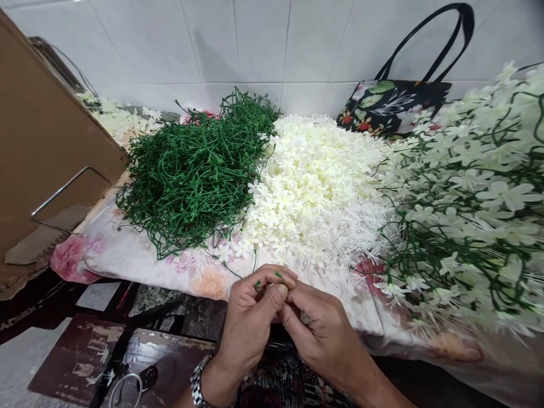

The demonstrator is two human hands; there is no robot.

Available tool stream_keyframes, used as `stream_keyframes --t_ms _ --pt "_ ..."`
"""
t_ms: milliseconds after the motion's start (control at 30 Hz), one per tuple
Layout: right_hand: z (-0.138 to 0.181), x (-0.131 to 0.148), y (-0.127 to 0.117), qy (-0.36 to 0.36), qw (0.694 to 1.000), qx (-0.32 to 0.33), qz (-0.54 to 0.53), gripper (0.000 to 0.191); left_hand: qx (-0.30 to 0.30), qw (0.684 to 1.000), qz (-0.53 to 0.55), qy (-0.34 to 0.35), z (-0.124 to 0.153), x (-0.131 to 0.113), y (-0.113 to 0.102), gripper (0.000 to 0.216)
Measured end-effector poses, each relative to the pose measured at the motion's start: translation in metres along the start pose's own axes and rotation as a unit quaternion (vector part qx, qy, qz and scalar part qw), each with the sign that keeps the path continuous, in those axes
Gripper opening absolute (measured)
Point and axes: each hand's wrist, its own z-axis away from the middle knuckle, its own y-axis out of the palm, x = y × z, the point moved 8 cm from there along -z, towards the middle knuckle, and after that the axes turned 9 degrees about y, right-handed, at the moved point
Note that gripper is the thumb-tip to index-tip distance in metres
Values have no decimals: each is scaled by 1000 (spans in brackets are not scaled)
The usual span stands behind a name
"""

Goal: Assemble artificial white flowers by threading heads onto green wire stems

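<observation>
Much looks unassembled on the bench [110, 249]; flowered stems [488, 226] at right look done.
White blossoms [306, 170] and bare green stems [191, 175] heap separately; nearer, the left hand [255, 317] has its grip pinching 1 green sprig [278, 275]; the right hand [325, 323]: cannot tell.

Left grip [250, 320] pinched, thumb [272, 300] pressing inward; right grip [323, 328] curled against it; forearms [376, 377] angled together.

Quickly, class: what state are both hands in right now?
Left hand: closed, holding a green stem.
Right hand: closed against the left; what it holds, if anything, cannot be told.
</observation>
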Motion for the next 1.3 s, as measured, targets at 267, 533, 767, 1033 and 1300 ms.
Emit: stream_keyframes --t_ms 267,533,767,1033,1300 --pt "-6 -13 -39 -61 945 -117 301 20 -68 996 -14 49 -8 -2 -26 11" --pt "-23 -31 -24 -50 907 -33 416 21 -8 995 -88 45 -12 8 -18 12" --pt "-19 -31 -34 -52 949 -54 307 21 -7 992 -119 45 -10 3 -16 12" --pt "-8 -35 -60 24 987 -126 93 10 -13 997 -73 -28 -16 19 0 7" --pt "-5 -39 -61 48 988 -141 40 10 14 994 -76 -71 -22 22 24 12"
